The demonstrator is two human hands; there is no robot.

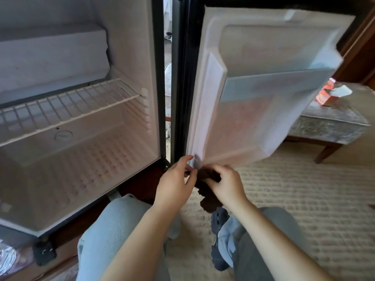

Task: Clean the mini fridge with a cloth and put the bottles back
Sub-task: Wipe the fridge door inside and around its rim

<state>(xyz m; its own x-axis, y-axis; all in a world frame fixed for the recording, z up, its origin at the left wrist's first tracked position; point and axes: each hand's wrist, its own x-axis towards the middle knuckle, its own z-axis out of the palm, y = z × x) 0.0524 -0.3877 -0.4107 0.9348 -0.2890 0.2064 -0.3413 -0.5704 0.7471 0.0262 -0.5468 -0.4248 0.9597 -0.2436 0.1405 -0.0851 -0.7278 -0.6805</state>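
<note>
Fingers of the right hand (227, 184) clutch a crumpled dark cloth (209, 197) at the smooth mini fridge door (263, 78) corner. Left hand (174, 180) curls alongside, grip unclear.

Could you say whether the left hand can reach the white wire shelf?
Probably yes: the white fridge door stands open and nothing blocks the left hand from the white wire shelf, though it pinches the dark brown cloth.

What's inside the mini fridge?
Only a white wire shelf and a freezer box above it show inside the mini fridge; no bottles visible. The freezer box's inside is hidden, and the fridge's left side runs out of view.
</note>
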